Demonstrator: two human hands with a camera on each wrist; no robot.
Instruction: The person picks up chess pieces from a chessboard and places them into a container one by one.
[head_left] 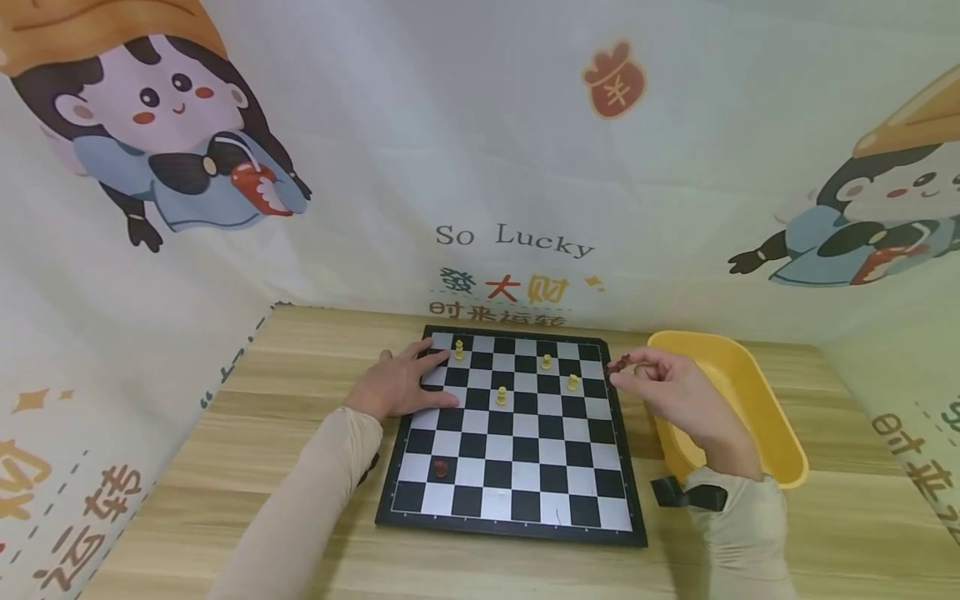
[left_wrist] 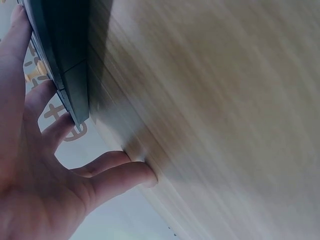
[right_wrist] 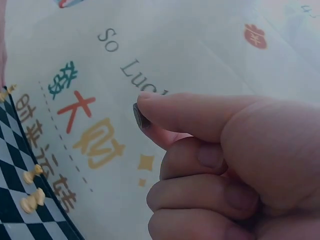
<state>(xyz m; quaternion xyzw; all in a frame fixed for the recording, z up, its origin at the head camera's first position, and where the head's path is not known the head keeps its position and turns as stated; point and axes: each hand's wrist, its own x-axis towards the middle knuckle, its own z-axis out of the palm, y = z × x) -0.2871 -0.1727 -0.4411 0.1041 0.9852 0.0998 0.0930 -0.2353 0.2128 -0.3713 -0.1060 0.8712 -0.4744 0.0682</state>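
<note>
A black-and-white chessboard (head_left: 555,433) lies on the wooden table, a little turned. My left hand (head_left: 405,385) rests over its left edge with fingers spread; in the left wrist view, two fingers (left_wrist: 122,177) of that hand touch the tabletop beside the board. Between thumb and fingertips, my right hand (head_left: 675,392) pinches a dark red chess piece (head_left: 618,364) just past the board's right edge. Only the piece's dark round base (right_wrist: 140,116) shows in the right wrist view. Several yellow chess pieces (head_left: 502,396) stand on the far half; one dark red piece (head_left: 441,468) is at the near left.
A yellow plastic tray (head_left: 772,408) sits right of the board, partly beneath my right hand and forearm. Behind the table (head_left: 315,342) hangs a pale printed cloth (head_left: 480,150) with cartoon figures and lettering. More of this cloth closes off both sides.
</note>
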